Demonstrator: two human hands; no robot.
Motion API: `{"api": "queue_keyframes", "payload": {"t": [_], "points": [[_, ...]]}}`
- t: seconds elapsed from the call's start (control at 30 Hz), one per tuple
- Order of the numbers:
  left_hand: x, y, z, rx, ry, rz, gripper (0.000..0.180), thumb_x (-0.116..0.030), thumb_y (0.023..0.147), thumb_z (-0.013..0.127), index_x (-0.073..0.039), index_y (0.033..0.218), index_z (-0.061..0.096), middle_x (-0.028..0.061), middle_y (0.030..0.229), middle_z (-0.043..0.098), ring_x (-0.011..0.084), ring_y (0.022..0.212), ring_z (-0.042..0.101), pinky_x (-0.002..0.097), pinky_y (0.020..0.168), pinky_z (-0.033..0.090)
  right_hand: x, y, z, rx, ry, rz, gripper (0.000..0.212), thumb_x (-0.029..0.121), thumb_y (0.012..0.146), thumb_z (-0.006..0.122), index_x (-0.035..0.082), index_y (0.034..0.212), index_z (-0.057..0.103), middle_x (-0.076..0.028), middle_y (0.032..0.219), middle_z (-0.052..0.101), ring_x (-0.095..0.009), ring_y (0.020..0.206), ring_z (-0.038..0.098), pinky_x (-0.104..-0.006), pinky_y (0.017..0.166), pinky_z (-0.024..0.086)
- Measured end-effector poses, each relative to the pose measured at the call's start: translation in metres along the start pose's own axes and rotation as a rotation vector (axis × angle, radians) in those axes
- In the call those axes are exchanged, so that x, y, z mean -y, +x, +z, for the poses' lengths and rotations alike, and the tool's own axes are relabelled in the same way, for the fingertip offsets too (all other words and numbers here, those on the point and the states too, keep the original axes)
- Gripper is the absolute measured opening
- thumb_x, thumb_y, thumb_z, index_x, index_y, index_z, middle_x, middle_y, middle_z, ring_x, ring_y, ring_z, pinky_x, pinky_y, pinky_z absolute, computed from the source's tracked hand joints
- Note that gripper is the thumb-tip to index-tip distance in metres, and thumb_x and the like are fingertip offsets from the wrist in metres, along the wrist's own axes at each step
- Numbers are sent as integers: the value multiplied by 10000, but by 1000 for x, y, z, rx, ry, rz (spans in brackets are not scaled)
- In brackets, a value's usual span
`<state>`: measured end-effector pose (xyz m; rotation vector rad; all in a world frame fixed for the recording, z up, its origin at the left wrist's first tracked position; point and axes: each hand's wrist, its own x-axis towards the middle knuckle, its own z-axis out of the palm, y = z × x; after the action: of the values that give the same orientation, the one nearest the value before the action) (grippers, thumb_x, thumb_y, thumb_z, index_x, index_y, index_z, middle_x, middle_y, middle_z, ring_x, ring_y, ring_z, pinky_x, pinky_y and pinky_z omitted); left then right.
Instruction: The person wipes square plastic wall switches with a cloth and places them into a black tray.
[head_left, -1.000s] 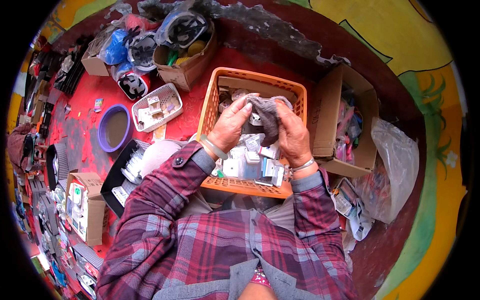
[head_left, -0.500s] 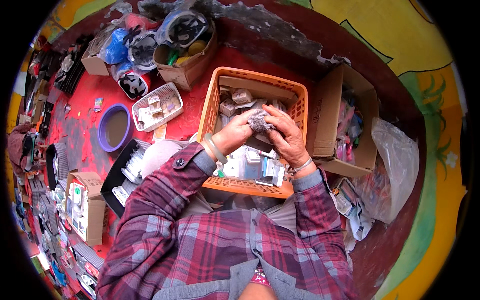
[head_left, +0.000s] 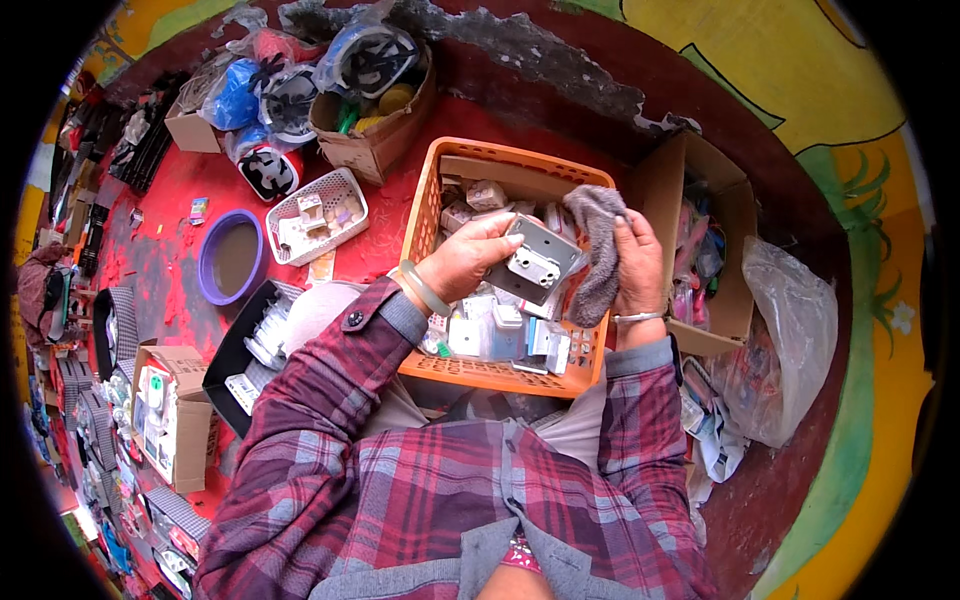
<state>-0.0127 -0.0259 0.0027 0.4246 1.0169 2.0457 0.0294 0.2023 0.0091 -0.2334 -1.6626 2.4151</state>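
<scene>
My left hand (head_left: 465,262) grips a square wall switch (head_left: 530,266) by its upper left edge, thumb on its face. The plate is dark grey with a white block at its middle and is held tilted above the orange basket (head_left: 425,190). A brownish-grey cloth (head_left: 597,265) hangs bunched from my right hand (head_left: 638,262), just right of the switch and apart from it. In the basket, below my hands, lie small white boxes (head_left: 487,195) and clear-wrapped white electrical parts (head_left: 507,318).
To the left stand a white basket (head_left: 357,215) of small parts, a purple basin (head_left: 259,275) of murky water and a black tray (head_left: 225,375). An open carton (head_left: 655,240) and a clear plastic bag (head_left: 795,340) sit at right. Bagged helmets (head_left: 375,60) fill the back left.
My hands were together around the bunched cloth. Now the right hand has drawn the cloth away to the right, and the switch shows in the left hand, its face uncovered.
</scene>
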Motion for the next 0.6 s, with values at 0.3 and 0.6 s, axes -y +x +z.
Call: {"api": "queue_keyframes", "payload": {"t": [0.3,0.6], "points": [[34,5,-15,-84,187,13,327,-102,915,513,-4,1226,495,27,1104,581,116,1009,545,271,888,442,-40,-17,28,394,-539,-224,307,110,907,552,2,1195,564,-119,1145,612,-184,1048,573,-268,906,430],[-6,4,-16,-223,-167,159,234,-154,938,473,8,1098,528,87,1007,624,162,902,615,307,832,496,-8,-5,-1,177,-179,241,275,169,956,481,-25,1126,574,-42,993,627,-109,866,592,-243,768,493]]}}
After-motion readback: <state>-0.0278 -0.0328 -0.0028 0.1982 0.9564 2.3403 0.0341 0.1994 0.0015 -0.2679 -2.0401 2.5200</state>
